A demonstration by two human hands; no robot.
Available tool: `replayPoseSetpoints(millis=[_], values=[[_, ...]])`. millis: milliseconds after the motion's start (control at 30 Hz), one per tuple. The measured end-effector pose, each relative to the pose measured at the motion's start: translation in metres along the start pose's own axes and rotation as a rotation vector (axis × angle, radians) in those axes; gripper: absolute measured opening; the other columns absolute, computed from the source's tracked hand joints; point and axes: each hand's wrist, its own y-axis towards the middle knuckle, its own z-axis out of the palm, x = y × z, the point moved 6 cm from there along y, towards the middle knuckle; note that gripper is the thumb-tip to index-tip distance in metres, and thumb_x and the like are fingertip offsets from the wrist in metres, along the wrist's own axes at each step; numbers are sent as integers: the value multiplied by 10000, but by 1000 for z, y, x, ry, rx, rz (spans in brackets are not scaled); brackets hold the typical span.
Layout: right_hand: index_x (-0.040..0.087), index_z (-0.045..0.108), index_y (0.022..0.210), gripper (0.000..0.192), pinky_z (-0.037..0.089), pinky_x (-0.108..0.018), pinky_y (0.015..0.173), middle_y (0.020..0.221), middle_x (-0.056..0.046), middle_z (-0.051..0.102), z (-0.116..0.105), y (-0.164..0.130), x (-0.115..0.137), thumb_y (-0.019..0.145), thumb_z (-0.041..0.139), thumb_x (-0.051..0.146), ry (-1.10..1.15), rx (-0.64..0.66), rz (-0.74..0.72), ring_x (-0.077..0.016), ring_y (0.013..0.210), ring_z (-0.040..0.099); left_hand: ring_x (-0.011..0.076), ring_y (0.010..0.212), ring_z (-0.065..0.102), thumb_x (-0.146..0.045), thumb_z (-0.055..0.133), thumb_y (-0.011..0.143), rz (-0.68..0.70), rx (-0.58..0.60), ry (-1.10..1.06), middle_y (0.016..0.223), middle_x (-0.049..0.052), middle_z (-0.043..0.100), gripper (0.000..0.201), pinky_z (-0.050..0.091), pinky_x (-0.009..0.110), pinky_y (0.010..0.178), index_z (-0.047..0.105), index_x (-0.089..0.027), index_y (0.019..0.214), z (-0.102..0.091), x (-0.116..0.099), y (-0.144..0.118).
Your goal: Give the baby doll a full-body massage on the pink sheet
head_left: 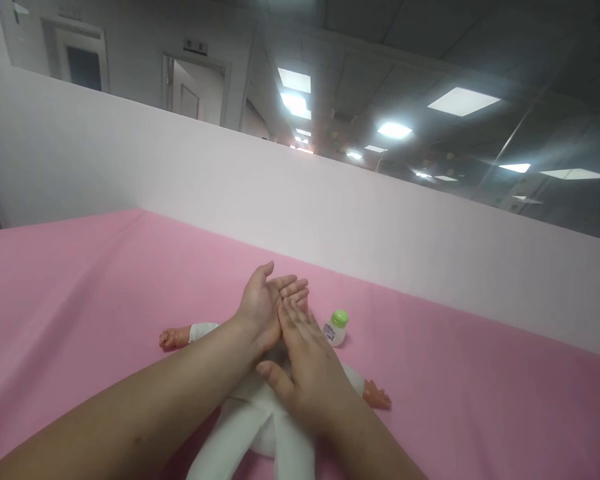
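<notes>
Fingers [295, 288] of left hand [265, 303] extended and held together, palm turned up, nothing pinched. Fingers [296, 321] of right hand [307, 370] likewise straight and close together, laid flat, palm down, across the left palm. Both hands pressed one on the other, empty of any object, poised directly above the doll [253, 427].

Doll lying on its back near the near edge of the counter [80, 300], dressed in white cloth, both small arms stretched out to either side; head and chest hidden beneath the hands and forearms. Bare doll hand showing left of the left wrist, another right of the right wrist.

Small white bottle [336, 328] with green cap standing upright just beyond the right fingertips, toward the far edge of the counter, near but not touching.

Risks, as judgement:
- Bottle close to the right fingertips; a forward slide of the right hand likely to tip it over or knock it toward the far edge.
- Cap state not discernible; if loose, spill onto the pink cloth probable on a fall.
- If hands carry lotion or liquid, not visible here, drip onto the white garment possible, hands being straight above it.
- Forearms low over the doll's body; a drop of the elbows liable to drag the garment or shift the doll toward the near edge.

Surroundings: pink cloth covering the counter, smooth, slight creases at left. White partition wall [130, 153] along the far edge. Beyond it, doorways and ceiling lights. Nothing obstructing between hands and doll; bottle the only object within reach of a stray movement.
</notes>
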Motion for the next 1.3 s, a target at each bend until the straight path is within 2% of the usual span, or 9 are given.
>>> replayPoseSetpoints(millis=[167,333,400,533,667,833,967,1167,1300], values=[[153,129,1634,819,230,-523,1267,1693,-120,143,-6,-9,24,1019,456,584,90,-13,-58,-292,1569,126,276,866,743,-497,465,972,26,-23,-10,1039,216,718,555,631,363,728,591,-33,1250,-1,-13,0],[145,-18,1635,979,196,-550,1270,1702,-136,66,-6,-15,36,975,482,669,128,-84,-105,-317,1574,61,278,824,739,-468,463,963,-38,61,-19,940,197,721,517,626,399,757,652,-34,1172,8,1,-10],[129,-33,1632,1031,157,-574,1272,1702,-150,46,-5,-14,34,953,499,695,96,-114,-121,-337,1572,32,271,808,734,-458,475,952,-57,84,-6,911,182,720,489,619,398,779,686,-44,1104,10,9,-14],[128,-8,1634,969,114,-593,1272,1702,-144,61,-2,-7,19,980,473,658,5,-134,-78,-340,1571,0,271,824,731,-472,531,918,-160,87,2,854,137,720,439,610,389,788,718,-82,995,8,26,-15],[114,68,1635,953,118,-569,1279,1698,-147,99,1,-1,8,972,495,650,-47,-116,-6,-333,1573,11,294,897,731,-488,549,901,-194,109,-7,888,147,727,439,603,393,782,713,-87,973,2,28,-7],[94,185,1621,902,105,-572,1281,1687,-158,156,3,1,7,976,475,653,-55,-71,65,-333,1572,71,297,867,732,-485,545,899,-106,115,-2,927,196,730,470,606,436,814,700,-57,1015,-4,11,4],[99,236,1612,903,195,-590,1260,1668,-167,241,0,-2,16,954,513,652,7,-54,78,-355,1563,132,293,826,741,-485,518,924,-61,67,4,924,211,736,508,617,444,783,681,-36,1097,-9,-1,8],[157,460,1511,721,383,-554,1168,1493,-156,544,-19,-11,42,918,603,542,103,-76,109,-356,1431,445,282,831,747,-504,502,943,-93,132,14,941,213,744,547,614,385,720,683,-26,1136,-3,1,4],[170,338,1580,782,356,-536,1194,1576,-129,449,-20,-14,44,907,613,456,157,-116,104,-326,1475,386,270,850,749,-498,479,960,-126,158,13,915,185,751,520,598,346,733,705,-50,1098,3,10,-5]])
